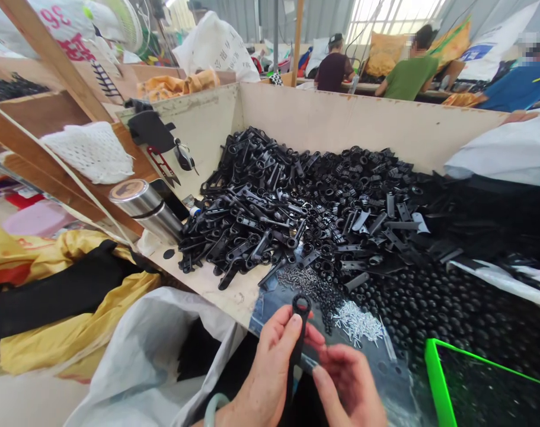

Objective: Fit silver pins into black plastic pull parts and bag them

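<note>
My left hand [270, 362] grips a long black plastic part [300, 332] upright, its ring-shaped end at the top, thumb across the front. Close by on the right, my right hand [347, 379] has its thumb and fingertips drawn together by the lower part of that piece; whatever they pinch, if anything, cannot be made out. Just beyond the hands lie a heap of small silver pins [358, 322] and a spread of tiny dark metal bits [312, 284] on a dark sheet [270, 308]. A thin pointed tool [387, 338] rests beside the pins.
Behind are piles of black handle-like parts [247, 225], black rings and clips [363, 178], and black balls [421, 308]. A bright green-rimmed tray [438, 379] stands at right. A steel flask [147, 207] and red-handled snips [160, 163] are left. Several people sit beyond the wooden wall [363, 121].
</note>
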A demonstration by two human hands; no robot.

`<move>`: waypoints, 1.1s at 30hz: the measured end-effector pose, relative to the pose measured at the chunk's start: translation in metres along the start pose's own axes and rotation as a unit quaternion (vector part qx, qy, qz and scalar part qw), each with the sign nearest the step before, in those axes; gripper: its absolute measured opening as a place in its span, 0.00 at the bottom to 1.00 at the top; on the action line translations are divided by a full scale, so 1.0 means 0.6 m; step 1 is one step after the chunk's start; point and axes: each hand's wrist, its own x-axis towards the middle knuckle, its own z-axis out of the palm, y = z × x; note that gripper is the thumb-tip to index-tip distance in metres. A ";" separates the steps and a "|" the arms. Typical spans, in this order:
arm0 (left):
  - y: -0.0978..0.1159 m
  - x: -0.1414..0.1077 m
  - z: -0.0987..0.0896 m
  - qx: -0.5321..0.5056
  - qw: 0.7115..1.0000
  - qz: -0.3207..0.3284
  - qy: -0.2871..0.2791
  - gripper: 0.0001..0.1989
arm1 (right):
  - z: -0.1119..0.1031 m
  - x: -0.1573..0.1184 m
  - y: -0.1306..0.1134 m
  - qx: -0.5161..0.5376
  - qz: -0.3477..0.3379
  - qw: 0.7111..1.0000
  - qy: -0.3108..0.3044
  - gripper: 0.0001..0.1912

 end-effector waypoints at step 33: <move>-0.045 0.076 -0.038 0.570 0.679 0.438 -0.147 0.21 | -0.132 0.154 0.046 -0.385 -0.084 0.918 0.033 0.15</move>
